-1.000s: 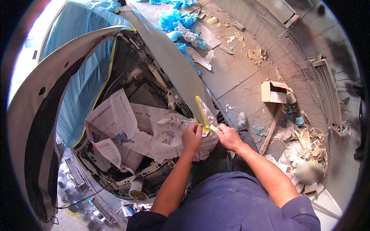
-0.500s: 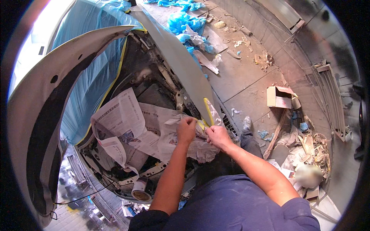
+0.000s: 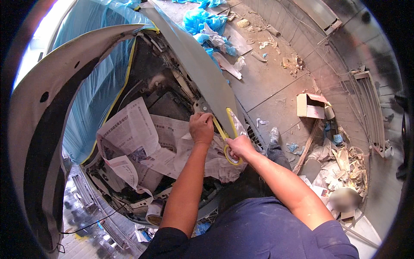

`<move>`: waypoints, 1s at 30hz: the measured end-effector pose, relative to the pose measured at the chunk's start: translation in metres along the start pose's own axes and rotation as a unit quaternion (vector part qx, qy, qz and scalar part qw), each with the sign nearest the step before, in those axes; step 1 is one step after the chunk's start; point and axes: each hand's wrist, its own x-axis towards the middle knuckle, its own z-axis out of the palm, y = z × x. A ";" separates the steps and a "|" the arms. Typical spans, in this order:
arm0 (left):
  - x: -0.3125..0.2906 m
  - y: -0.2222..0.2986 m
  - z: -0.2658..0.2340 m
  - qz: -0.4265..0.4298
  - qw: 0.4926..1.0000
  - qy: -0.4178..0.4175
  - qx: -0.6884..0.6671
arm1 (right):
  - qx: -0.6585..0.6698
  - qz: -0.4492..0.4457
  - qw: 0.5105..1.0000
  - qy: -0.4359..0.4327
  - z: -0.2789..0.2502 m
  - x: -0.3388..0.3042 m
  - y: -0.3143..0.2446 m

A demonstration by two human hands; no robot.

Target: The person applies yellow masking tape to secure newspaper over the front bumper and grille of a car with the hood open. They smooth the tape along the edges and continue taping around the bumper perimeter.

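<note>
A roll of yellow masking tape (image 3: pixel 233 162) hangs from my right hand (image 3: pixel 240 147), its fingers closed on it. From the roll a taut strip of tape (image 3: pixel 219 127) runs up to my left hand (image 3: pixel 201 128), which pinches the free end beside the fender's inner edge. Both hands are at the front end of a grey car fender (image 3: pixel 202 64). More yellow tape edges a piece of crumpled masking sheet (image 3: pixel 238 126) at the fender's tip. Printed newspaper (image 3: pixel 133 129) covers much of the open engine bay, left of my left hand.
The raised hood (image 3: pixel 47 99) stands to the left, with blue plastic film (image 3: pixel 101 95) behind it. An open cardboard box (image 3: pixel 310 106) lies on the floor at right, near a heap of crumpled paper (image 3: pixel 345 168). Blue film scraps (image 3: pixel 202 21) litter the far floor.
My left hand has moved left and up from the right, drawing out a length of tape. The roll in my right hand has come into plain view.
</note>
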 end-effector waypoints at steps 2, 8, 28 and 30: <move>0.002 -0.001 0.001 -0.009 1.000 -0.004 0.007 | -0.015 -0.001 1.000 -0.003 0.000 0.003 -0.001; 0.006 0.006 0.005 -0.032 0.999 -0.003 0.036 | -0.038 0.013 0.999 -0.001 0.000 0.012 -0.002; -0.003 0.006 -0.006 -0.015 0.992 -0.104 0.073 | -0.071 0.015 0.997 0.006 -0.005 0.016 -0.004; -0.004 0.007 -0.008 -0.005 0.991 -0.115 0.068 | -0.084 0.008 0.996 0.003 -0.007 0.016 -0.007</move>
